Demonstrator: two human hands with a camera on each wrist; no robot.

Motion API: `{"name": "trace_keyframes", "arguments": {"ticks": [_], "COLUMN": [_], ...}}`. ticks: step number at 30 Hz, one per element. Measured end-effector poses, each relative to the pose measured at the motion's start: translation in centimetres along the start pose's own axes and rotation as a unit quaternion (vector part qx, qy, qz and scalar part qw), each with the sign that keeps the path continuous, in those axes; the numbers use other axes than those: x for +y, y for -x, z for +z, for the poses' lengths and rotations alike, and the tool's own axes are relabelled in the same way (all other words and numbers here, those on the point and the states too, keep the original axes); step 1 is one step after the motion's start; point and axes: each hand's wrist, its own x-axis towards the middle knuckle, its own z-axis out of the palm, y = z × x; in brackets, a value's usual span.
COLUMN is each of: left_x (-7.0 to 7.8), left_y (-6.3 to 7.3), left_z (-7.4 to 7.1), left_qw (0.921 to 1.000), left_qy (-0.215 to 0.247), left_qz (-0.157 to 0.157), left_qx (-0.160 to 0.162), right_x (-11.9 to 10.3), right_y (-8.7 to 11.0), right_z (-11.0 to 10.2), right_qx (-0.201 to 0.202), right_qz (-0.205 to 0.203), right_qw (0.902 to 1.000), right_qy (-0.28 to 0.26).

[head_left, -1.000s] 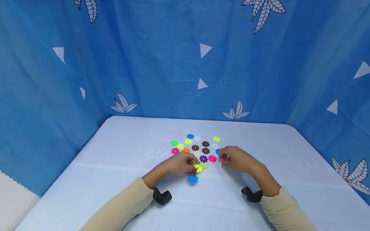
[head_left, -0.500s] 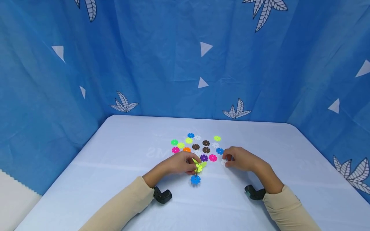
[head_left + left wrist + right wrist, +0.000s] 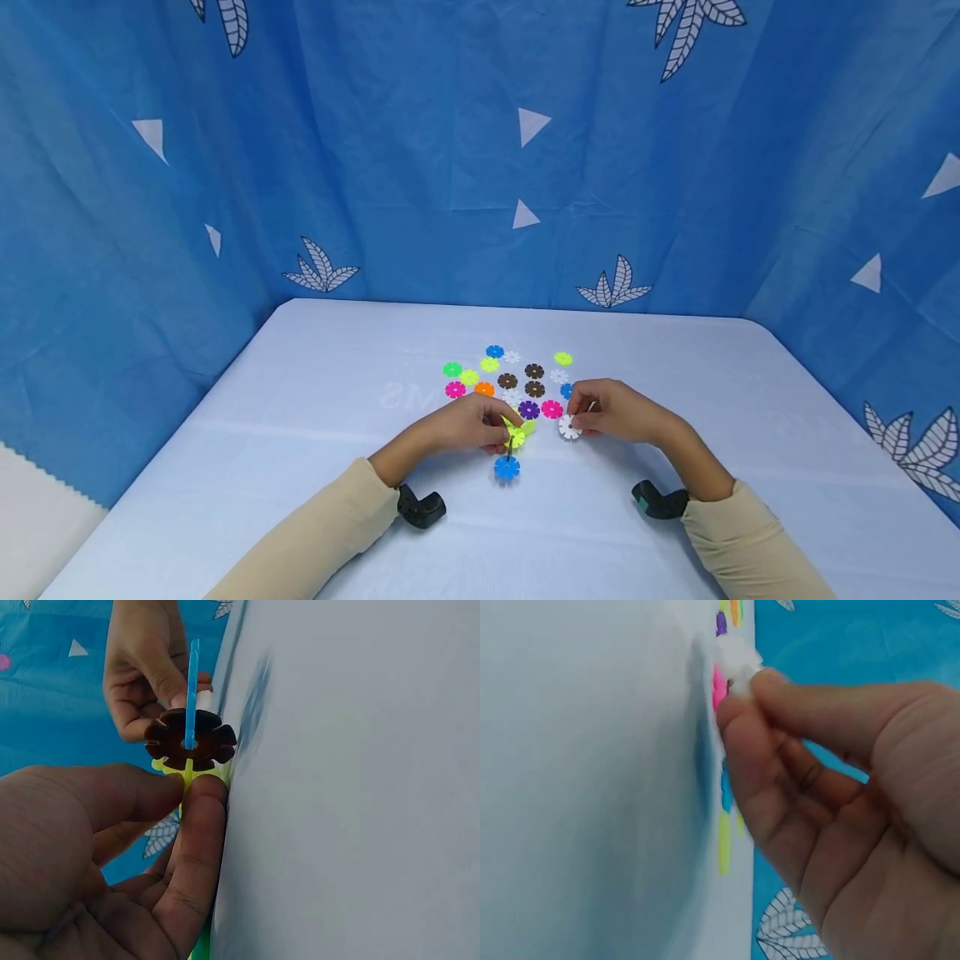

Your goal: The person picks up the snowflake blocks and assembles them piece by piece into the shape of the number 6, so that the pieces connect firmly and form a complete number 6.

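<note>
Yellow, notched flower-shaped plastic pieces (image 3: 515, 438) are pinched in the left hand (image 3: 475, 423), thumb against the fingers, joined to a dark brown notched disc (image 3: 163, 739) with a bright blue notched disc (image 3: 507, 470) slotted into that, blue end nearest the person. Right hand (image 3: 621, 410) has its fingers gripping a white notched disc (image 3: 566, 430) by the edge, near the yellow bit but not touching it. Loose same-shaped discs lie scattered on the white table (image 3: 330, 367) just past both hands, with a purple one (image 3: 528, 410) and a hot pink one (image 3: 552, 409) closest, side by side.
</note>
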Motion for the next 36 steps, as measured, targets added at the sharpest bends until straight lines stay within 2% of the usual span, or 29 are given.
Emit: {"name": "trace_keyframes", "arguments": {"ticks": [6, 11, 17, 27, 36], "left_x": [0.1, 0.2, 0.1, -0.1, 0.0], "left_y": [0.1, 0.1, -0.1, -0.2, -0.2], "left_z": [-0.1, 0.0, 0.0, 0.0, 0.3], "left_qw": [0.9997, 0.9995, 0.999, 0.9977, 0.9966], "left_qy": [-0.024, -0.027, -0.034, -0.04, -0.059], "left_qz": [0.008, 0.011, 0.022, 0.039, 0.052], "left_qx": [-0.006, -0.01, -0.017, -0.039, -0.024], "right_x": [-0.2, -0.2, -0.1, 0.2, 0.2], "right_y": [-0.6, -0.7, -0.8, -1.3, -1.3], "right_z": [1.0, 1.4, 1.8, 2.3, 2.6], "right_qx": [-0.013, -0.024, -0.038, -0.054, -0.056], "right_qz": [-0.012, -0.007, -0.001, -0.009, -0.008], "right_qw": [0.9956, 0.9913, 0.9871, 0.9852, 0.9821], "right_qy": [-0.092, -0.129, -0.155, -0.163, -0.179]}}
